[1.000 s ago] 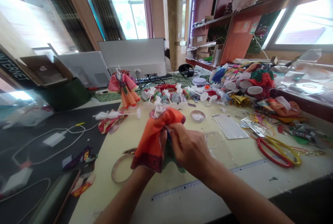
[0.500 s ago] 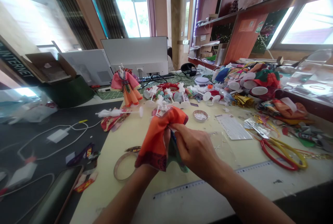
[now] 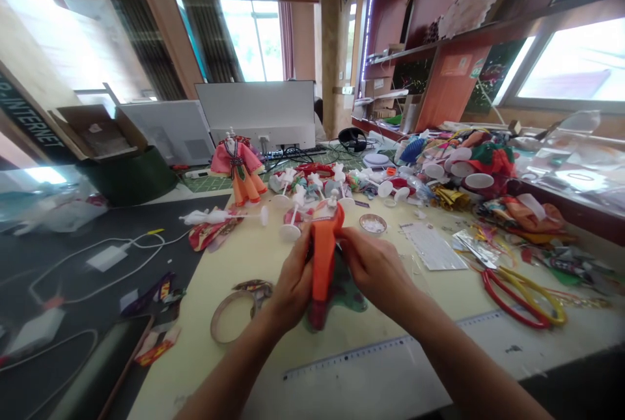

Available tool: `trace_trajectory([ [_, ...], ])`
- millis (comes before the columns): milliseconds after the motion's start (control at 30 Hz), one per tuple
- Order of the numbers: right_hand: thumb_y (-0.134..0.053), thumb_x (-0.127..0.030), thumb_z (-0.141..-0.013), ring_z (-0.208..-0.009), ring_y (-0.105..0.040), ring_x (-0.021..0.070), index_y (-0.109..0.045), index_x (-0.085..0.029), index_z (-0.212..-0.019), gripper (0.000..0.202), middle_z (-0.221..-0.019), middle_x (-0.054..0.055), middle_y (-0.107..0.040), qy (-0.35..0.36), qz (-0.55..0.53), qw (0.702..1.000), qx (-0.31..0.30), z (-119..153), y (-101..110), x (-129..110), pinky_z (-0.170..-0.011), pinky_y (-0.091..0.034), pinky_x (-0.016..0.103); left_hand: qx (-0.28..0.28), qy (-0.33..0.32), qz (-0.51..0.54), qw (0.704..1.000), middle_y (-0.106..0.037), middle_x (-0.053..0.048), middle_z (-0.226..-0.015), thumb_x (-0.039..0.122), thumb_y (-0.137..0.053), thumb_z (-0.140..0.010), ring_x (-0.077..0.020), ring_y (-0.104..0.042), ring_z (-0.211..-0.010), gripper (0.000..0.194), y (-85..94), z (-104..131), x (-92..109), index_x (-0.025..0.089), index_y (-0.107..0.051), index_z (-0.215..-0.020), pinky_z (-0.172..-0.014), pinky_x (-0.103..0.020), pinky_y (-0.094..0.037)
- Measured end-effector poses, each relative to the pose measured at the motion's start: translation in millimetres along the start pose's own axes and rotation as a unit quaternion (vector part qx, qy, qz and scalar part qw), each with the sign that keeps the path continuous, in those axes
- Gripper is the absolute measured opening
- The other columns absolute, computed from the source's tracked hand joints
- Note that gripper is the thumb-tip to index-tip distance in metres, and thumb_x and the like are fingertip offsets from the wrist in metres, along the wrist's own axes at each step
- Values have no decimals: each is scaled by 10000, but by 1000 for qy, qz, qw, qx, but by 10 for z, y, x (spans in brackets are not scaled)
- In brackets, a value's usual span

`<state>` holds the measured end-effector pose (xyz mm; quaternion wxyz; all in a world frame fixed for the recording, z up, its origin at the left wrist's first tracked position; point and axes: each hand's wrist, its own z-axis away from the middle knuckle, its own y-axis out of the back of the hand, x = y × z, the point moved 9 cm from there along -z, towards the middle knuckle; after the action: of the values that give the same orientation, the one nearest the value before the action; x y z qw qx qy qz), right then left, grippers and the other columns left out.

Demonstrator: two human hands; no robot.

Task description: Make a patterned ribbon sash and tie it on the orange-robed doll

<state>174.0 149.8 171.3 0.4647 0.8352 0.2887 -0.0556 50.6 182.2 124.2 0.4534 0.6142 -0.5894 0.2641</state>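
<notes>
A small doll skirt of orange cloth [image 3: 324,257] hangs between my hands, with a white figure top [image 3: 333,200] showing above it. My left hand [image 3: 294,277] is closed on the orange cloth's left side. At its right, my right hand [image 3: 378,265] pinches the garment near the waist. Green cloth [image 3: 346,291] hangs beneath the right fingers. Behind, a dressed doll [image 3: 237,165] in pink and orange stands upright. White doll bodies on round bases [image 3: 290,232] lie just beyond my hands.
A tape roll [image 3: 219,317] sits left of my hands, a clear ruler [image 3: 346,358] in front. Right are a small dish [image 3: 373,217], a white card [image 3: 434,247] and red-yellow scissors [image 3: 517,296]. A phone [image 3: 105,361] lies at left; cloth scraps [image 3: 522,215] pile at far right.
My left hand has come out from under the orange cloth and now grips its left side. The cloth, spread wide before, hangs narrow and upright. My right hand has shifted slightly right.
</notes>
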Motion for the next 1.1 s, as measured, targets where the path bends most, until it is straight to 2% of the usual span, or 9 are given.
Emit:
trace_trajectory([
  [100, -381, -162, -901, -698, -593, 143, -576, -201, -1040, 242, -837, 27, -675, -23, -91, 996, -15, 7, -19, 158, -626, -413, 254, -41, -8, 63, 997, -464, -81, -1356, 257, -490, -882, -232, -449, -1235, 529, -64, 1, 26, 258, -316, -1382, -1035, -400, -375],
  [233, -458, -191, -874, -697, -579, 140, -584, -198, -1018, 192, -838, 20, -663, -17, -159, 986, -49, 30, -48, 181, -611, -432, 249, -1, -15, 62, 998, -553, -85, -1212, 189, -658, -742, -219, -536, -1095, 636, -9, -12, 62, 228, -365, -1305, -944, -367, -431],
  [400, -529, -185, -820, -734, -579, 142, -603, -201, -972, 170, -839, 4, -653, -5, -244, 964, -105, 25, -75, 178, -630, -458, 248, -17, -6, 14, 1000, -596, -51, -1005, 168, -665, -701, -186, -569, -947, 354, -58, 5, 201, 170, -535, -1031, -868, -311, -451],
  [500, -483, -248, -864, -701, -570, 134, -599, -183, -899, 137, -786, 8, -636, -33, -313, 942, -115, 24, -128, 305, -608, -457, 243, -11, 5, 28, 1000, -596, -32, -949, 174, -652, -715, -168, -580, -888, 295, -72, 22, 222, 169, -529, -983, -802, -282, -469],
  [633, -517, -359, -852, -598, -521, 114, -576, -168, -803, 205, -684, -3, -581, -120, -376, 918, -34, 55, -114, 603, -511, -425, 221, 7, 50, 62, 997, -618, -18, -890, 235, -651, -749, -160, -598, -816, 291, -111, 59, 101, 177, -495, -987, -741, -282, -487],
  [767, -512, -357, -853, -466, -420, 85, -517, -176, -803, 188, -557, -53, -463, -177, -383, 903, 85, 145, 67, 755, -423, -354, 202, 65, 61, -1, 996, -614, -12, -844, 311, -700, -709, -174, -593, -777, 333, -71, 101, 56, 186, -489, -933, -706, -297, -479],
  [867, -531, -352, -844, -465, -424, 92, -534, -180, -877, 175, -570, -49, -467, -169, -346, 909, 158, 200, 309, 676, -416, -349, 206, 89, 68, -63, 992, -604, -3, -791, 355, -713, -685, -175, -586, -717, 353, -61, 122, 48, 192, -477, -892, -658, -298, -465],
  [967, -582, -317, -809, -491, -453, 98, -614, -186, -919, 174, -656, -13, -565, -105, -240, 942, 211, 205, 575, 431, -462, -394, 229, 97, 69, -101, 988, -608, -17, -807, 388, -712, -679, -190, -592, -726, 391, -75, 129, 44, 193, -465, -911, -659, -312, -467],
  [1100, -567, -259, -812, -508, -506, 101, -668, -202, -977, 202, -694, -4, -645, -34, -158, 976, 144, 74, 570, 156, -502, -428, 238, 93, 52, -180, 978, -616, -51, -865, 407, -699, -687, -223, -598, -777, 426, -70, 136, 121, 186, -465, -966, -669, -334, -468],
])
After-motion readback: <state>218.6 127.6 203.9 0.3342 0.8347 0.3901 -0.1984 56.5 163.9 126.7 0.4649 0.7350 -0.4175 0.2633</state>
